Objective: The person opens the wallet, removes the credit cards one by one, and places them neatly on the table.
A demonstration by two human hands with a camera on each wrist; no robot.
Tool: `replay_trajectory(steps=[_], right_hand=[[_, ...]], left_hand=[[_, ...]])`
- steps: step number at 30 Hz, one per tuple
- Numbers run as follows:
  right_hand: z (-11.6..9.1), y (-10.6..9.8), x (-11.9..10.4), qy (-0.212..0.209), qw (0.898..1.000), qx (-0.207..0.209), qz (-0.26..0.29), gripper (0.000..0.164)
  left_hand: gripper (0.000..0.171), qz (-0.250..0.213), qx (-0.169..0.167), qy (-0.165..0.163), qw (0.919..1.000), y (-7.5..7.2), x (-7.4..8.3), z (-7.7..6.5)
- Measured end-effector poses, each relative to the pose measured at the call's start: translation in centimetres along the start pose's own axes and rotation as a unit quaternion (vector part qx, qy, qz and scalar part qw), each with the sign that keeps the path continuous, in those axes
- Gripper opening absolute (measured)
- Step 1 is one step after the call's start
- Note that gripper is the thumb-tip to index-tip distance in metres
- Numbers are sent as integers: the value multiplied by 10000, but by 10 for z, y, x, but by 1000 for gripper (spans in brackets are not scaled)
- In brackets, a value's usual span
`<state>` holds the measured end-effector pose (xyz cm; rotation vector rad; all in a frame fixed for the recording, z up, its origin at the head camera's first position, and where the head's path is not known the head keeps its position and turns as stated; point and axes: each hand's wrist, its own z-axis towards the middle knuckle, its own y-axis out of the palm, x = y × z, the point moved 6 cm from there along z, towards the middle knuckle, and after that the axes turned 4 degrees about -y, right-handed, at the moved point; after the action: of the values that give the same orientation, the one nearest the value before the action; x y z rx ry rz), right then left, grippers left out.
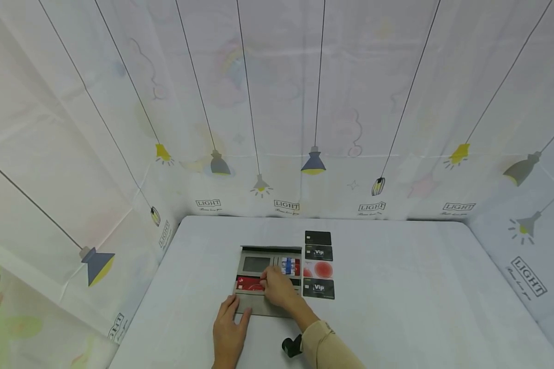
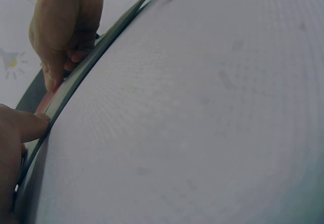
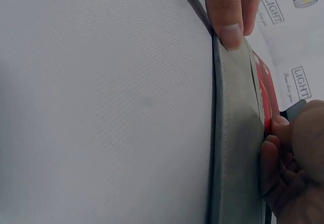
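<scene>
A grey wallet (image 1: 258,303) lies opened out on the white table. My right hand (image 1: 279,288) reaches over it and pinches a red card (image 1: 246,283) at the card's right part. The card sits along the wallet's lower pocket, and its lower edge is hidden by the pocket. In the right wrist view the thumb and curled fingers of the right hand (image 3: 298,158) are at the red card (image 3: 267,89). At the wallet's near left corner rests my left hand (image 1: 229,330), fingers fairly straight, thumb (image 3: 232,35) pressing on the grey cover.
Right of the wallet, several cards stand in a column: a plain black card (image 1: 318,238), a black Vip card (image 1: 318,252), a pink-red patterned card (image 1: 318,269) and another Vip card (image 1: 318,288). Blue-and-red printed pieces (image 1: 290,266) show in the wallet's upper right. A lamp-print cloth (image 1: 286,102) surrounds the table.
</scene>
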<state>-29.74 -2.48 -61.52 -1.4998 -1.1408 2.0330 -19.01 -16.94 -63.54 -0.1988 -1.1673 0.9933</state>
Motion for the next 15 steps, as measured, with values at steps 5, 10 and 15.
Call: replay_trajectory(steps=[5,10,15], right_hand=[[0,0,0,85,9999,46,46,7],[1,0,1,200,9996,90,185,10],[1,-3,2,273,9985,223,415,12]], left_hand=[[47,55,-47,-83,9999,1,-1,0],[48,67,-125,-200,9997,2,-2,1],[48,26,-133,-199,9997,2,-1,1]])
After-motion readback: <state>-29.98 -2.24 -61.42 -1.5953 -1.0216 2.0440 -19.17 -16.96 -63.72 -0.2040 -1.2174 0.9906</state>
